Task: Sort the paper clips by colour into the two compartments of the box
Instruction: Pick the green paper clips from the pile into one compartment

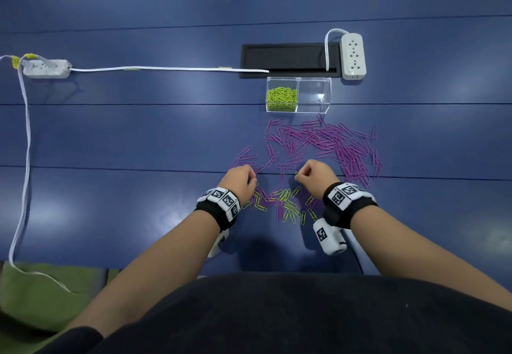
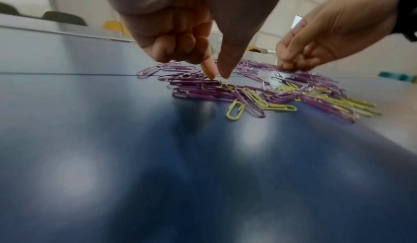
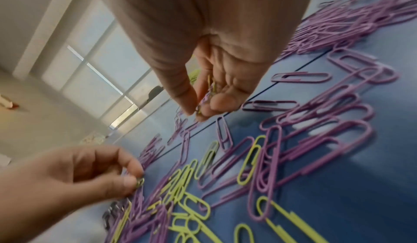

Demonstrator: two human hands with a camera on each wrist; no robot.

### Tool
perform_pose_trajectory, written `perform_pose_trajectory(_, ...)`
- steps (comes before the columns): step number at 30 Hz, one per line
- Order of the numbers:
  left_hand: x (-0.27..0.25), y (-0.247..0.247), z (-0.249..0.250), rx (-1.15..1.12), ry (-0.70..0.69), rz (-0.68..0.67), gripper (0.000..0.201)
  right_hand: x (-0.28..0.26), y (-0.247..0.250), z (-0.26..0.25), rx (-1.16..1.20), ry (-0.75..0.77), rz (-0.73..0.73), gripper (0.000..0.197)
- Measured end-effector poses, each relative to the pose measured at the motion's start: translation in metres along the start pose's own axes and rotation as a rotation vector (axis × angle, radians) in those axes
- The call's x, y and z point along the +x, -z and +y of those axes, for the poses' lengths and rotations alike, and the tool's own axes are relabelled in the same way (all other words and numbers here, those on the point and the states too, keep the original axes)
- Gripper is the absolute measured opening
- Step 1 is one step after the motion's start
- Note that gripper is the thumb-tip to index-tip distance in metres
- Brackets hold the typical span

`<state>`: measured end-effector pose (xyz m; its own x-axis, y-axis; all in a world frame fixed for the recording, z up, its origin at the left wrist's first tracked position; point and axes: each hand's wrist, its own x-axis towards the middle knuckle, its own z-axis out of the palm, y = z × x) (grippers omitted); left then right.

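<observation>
A clear two-compartment box (image 1: 298,80) stands on the blue table. Its left compartment holds green clips (image 1: 282,98); its right compartment (image 1: 315,94) shows none. Purple clips (image 1: 329,143) lie spread in front of the box. Nearer me lies a mixed patch of green and purple clips (image 1: 285,204). My left hand (image 1: 253,180) (image 2: 218,78) is at the patch's left edge, thumb and index finger pinching a green clip (image 3: 140,181). My right hand (image 1: 297,176) (image 3: 197,112) hovers just above the clips, fingers curled round several clips, mostly green (image 3: 210,86).
A black recessed cable slot (image 1: 288,60) lies behind the box, with a white power strip (image 1: 352,56) to its right. A second power strip (image 1: 45,68) and its white cable (image 1: 166,69) run along the left. A green cloth (image 1: 41,292) hangs at the near left edge.
</observation>
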<state>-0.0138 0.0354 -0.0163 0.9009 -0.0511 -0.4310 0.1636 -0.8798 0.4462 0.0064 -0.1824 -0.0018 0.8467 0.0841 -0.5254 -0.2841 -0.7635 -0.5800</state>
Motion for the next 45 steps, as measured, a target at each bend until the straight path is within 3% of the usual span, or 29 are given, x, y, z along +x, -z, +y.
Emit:
perform_pose_trajectory(2,0.001,-0.001,-0.004,0.068,-0.054,-0.031,0.013,0.0,0.004,0.008,0.183,-0.012,-0.046,0.01)
perform_pose_trajectory(5,-0.002,0.0,-0.008,0.124,-0.068,-0.047,0.018,-0.001,0.006,0.013,0.313,-0.034,-0.122,0.027)
perform_pose_trajectory(9,-0.006,0.001,-0.012,0.153,-0.09,-0.078,0.029,-0.006,0.002,0.006,-0.037,0.152,-0.131,0.021)
perform_pose_trajectory(13,-0.006,0.002,-0.007,0.122,-0.063,-0.005,0.021,-0.006,-0.013,0.007,-0.402,0.377,-0.179,0.02)
perform_pose_trajectory(17,-0.005,0.002,-0.002,0.156,-0.029,0.036,0.018,-0.005,-0.02,0.018,-0.616,0.415,-0.136,0.023)
perform_pose_trajectory(22,-0.001,0.002,0.0,0.207,-0.012,-0.016,0.015,-0.01,-0.026,0.027,-0.652,0.386,-0.091,0.02)
perform_pose_trajectory(25,0.003,0.004,0.002,0.236,0.013,-0.072,0.012,-0.01,-0.022,0.023,-0.476,0.311,-0.091,0.009)
perform_pose_trajectory(28,0.007,0.009,0.006,0.256,0.003,-0.135,0.016,-0.012,-0.01,0.023,-0.103,0.192,-0.056,0.005)
perform_pose_trajectory(33,0.009,0.014,0.011,0.254,-0.009,-0.176,0.017,-0.014,0.006,0.013,0.329,0.015,-0.095,0.032)
perform_pose_trajectory(37,0.005,0.014,0.01,0.033,0.072,-0.063,0.016,-0.013,0.003,0.003,0.521,-0.077,-0.196,0.028)
perform_pose_trajectory(41,-0.003,0.014,-0.002,-0.342,0.195,0.028,0.013,-0.016,-0.006,0.002,0.091,0.144,-0.176,0.005)
perform_pose_trajectory(45,-0.011,0.01,-0.003,-0.815,0.342,0.005,0.018,-0.016,-0.015,0.004,-0.312,0.374,-0.224,0.025)
